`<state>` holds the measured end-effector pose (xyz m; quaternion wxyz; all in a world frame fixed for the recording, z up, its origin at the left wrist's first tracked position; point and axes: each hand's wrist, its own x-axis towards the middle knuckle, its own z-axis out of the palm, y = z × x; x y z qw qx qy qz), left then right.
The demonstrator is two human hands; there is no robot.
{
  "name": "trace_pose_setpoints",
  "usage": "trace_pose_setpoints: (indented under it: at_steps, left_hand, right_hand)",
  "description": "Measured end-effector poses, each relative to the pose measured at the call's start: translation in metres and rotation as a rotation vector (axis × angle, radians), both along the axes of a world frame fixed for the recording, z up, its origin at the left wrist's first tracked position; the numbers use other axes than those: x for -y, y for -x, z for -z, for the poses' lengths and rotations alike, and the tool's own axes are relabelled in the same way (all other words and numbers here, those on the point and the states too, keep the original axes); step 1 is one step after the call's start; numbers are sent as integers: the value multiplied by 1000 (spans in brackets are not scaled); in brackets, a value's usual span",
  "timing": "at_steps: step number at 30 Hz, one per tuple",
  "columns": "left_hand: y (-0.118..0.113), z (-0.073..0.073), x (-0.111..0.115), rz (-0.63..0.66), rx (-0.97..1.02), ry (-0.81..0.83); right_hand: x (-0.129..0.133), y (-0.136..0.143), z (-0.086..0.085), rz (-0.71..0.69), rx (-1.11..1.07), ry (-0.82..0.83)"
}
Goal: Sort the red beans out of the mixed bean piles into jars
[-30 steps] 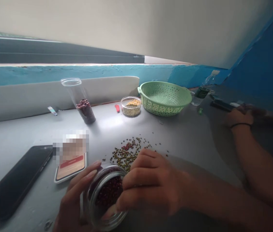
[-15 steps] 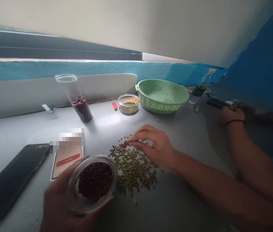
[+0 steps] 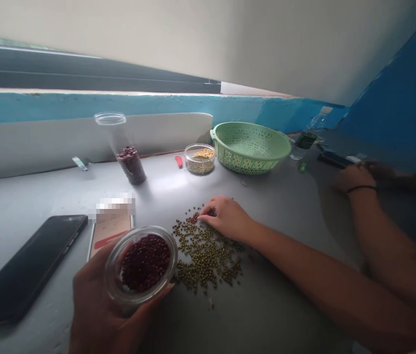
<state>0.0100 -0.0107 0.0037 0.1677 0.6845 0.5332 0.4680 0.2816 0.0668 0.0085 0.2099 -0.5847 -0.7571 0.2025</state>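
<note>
My left hand [image 3: 93, 305] is wrapped round a clear plastic jar [image 3: 173, 265], tilted so its mouth faces me, with dark red beans [image 3: 147, 260] inside. To its right, a loose heap of small green beans [image 3: 204, 260] is spread on the grey table. My right hand [image 3: 222, 219] is at the far side of the heap, palm down, thumb and fingers pinched together on the beans. A few red beans [image 3: 194, 218] lie by its fingertips. Whatever sits between those fingertips is too small to make out.
A tall clear jar [image 3: 132, 167] of brown beans, a red plastic piece [image 3: 179, 161], a round tub [image 3: 199, 162] of mixed beans and a green basket [image 3: 250, 157] line the back. Two phones [image 3: 31, 265] lie left. A bottle [image 3: 304, 140] and another person's banded arm [image 3: 363, 191] are right.
My right hand has drawn its fingers in tighter over the beans near the red ones. The jar in my left hand has shifted slightly. The whole view has moved a little.
</note>
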Motion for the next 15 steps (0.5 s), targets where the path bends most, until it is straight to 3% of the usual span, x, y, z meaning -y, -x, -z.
trace_pose_setpoints:
  at_steps: [4,15]
  left_hand:
    - [0,2,2,-26,29,27]
    - [-5,-5,-1,101,61,-7]
  right_hand:
    - [2,1,0,-25,-3,2]
    - [7,2,-11,-55,125,58]
